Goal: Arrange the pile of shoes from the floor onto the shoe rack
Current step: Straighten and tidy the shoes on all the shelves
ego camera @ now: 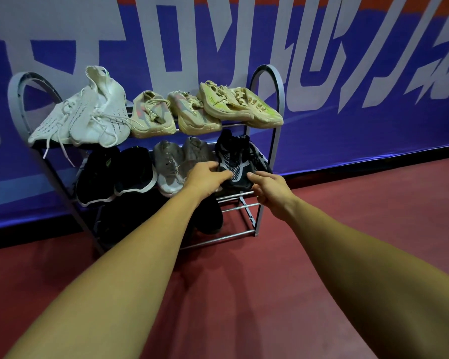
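Note:
A grey metal shoe rack stands against the wall. Its top shelf carries a white pair, a beige pair and a yellowish pair. On the middle shelf sit a black pair with white soles, a grey pair and a black shoe with a grey pattern at the right end. My left hand and my right hand both touch that black patterned shoe's toe, fingers curled around it from either side. Dark shoes lie on the bottom shelf, partly hidden by my left arm.
The rack stands on a red floor against a blue wall with large white letters. The bottom shelf's bars show bare at the right. No shoes lie on the visible floor.

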{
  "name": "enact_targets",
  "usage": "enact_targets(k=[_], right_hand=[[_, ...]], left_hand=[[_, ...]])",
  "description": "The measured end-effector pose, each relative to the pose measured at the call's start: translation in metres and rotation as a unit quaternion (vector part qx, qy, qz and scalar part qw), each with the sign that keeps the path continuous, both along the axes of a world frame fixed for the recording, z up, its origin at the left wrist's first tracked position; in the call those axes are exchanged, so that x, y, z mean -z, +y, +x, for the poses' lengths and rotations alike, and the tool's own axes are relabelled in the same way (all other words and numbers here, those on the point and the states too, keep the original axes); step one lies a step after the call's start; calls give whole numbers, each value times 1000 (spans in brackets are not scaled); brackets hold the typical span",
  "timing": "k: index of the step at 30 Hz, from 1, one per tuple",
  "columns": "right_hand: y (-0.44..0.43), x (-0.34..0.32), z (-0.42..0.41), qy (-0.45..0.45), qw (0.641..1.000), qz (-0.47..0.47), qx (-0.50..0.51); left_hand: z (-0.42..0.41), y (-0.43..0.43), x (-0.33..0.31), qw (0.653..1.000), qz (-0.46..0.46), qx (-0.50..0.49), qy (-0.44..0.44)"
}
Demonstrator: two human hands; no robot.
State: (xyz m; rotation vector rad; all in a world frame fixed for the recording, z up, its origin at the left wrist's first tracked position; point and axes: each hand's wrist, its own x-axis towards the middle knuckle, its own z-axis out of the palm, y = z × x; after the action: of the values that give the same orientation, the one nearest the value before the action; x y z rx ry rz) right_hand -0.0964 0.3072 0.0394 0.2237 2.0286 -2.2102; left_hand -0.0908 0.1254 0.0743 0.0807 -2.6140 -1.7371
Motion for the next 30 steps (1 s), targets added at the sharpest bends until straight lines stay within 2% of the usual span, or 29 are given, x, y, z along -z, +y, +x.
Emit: enact_targets(k=[5, 8, 11, 15, 23, 30], right_hand=[[0, 6, -13, -2, 1000, -10, 21], [-4, 8, -21, 8, 999, -10, 52], [-7, 11, -31, 33, 997, 0, 67], [-8, 11, -38, 41, 998, -8, 39], [-12, 10, -49, 43, 998, 42, 34], [-22, 6, -42, 19, 999, 28, 24]], left_hand=[[-6, -1, 7, 994, -97, 50, -22], [-13, 3, 7, 987, -157, 41, -3], [-20, 3, 13, 990, -136, 39, 3], [-24, 3, 11, 995, -96, 26, 15], [-38, 1, 21, 995, -99, -14, 7], [-49, -2, 35, 995, -92, -35, 12]])
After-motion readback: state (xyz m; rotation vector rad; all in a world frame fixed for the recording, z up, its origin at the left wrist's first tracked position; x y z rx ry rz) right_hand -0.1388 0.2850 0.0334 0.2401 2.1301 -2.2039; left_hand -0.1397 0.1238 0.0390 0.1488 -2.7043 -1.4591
